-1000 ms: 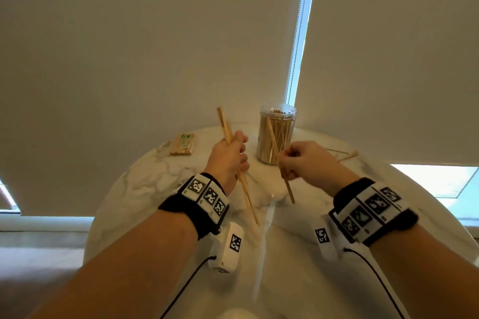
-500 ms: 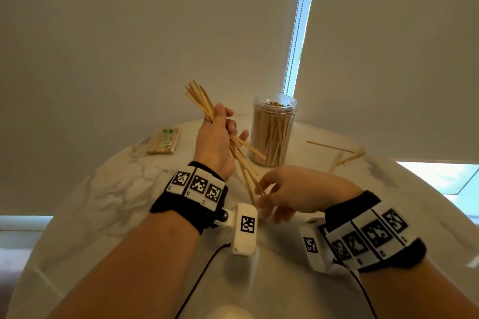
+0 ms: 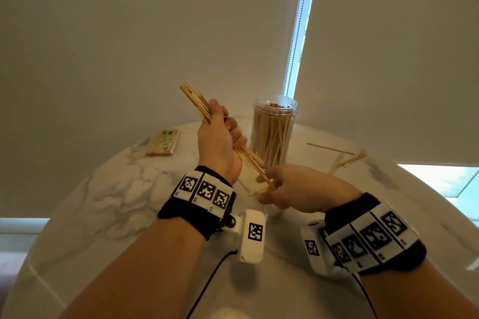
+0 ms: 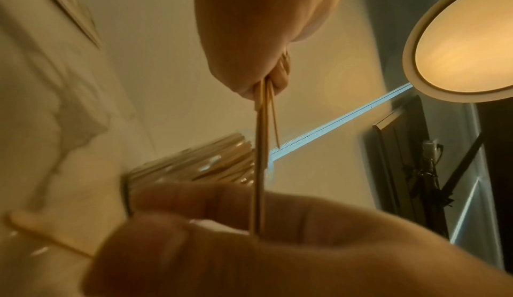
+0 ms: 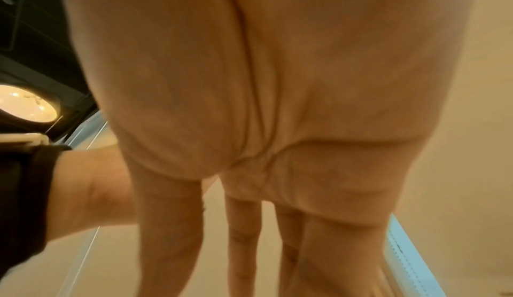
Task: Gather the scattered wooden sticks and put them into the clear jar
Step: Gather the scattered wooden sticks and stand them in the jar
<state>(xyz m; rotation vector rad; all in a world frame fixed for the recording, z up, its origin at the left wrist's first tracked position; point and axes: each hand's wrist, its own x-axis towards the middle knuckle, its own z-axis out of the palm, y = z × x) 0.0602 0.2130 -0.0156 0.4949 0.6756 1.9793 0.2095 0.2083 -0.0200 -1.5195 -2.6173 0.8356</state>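
Observation:
My left hand (image 3: 223, 132) is raised over the table and grips a slanted bundle of wooden sticks (image 3: 197, 101). In the left wrist view those sticks (image 4: 259, 159) hang down from the fist (image 4: 258, 71). My right hand (image 3: 267, 189) sits just below, with straight fingers (image 5: 166, 225) touching the sticks' lower ends. The clear jar (image 3: 273, 132) stands upright behind both hands, packed with sticks and without a lid. A few loose sticks (image 3: 331, 149) lie on the table to the right. One more stick (image 3: 255, 192) lies under the right hand.
The round white marble table (image 3: 108, 189) has a wrapped packet of sticks (image 3: 163, 142) at its far left. Pale roller blinds (image 3: 129, 33) hang close behind the table. A lit ceiling lamp (image 4: 466, 38) shows in the left wrist view.
The fanned bundle in my left hand has drawn into a tighter bunch. My right hand has risen a little, up to the sticks' lower ends.

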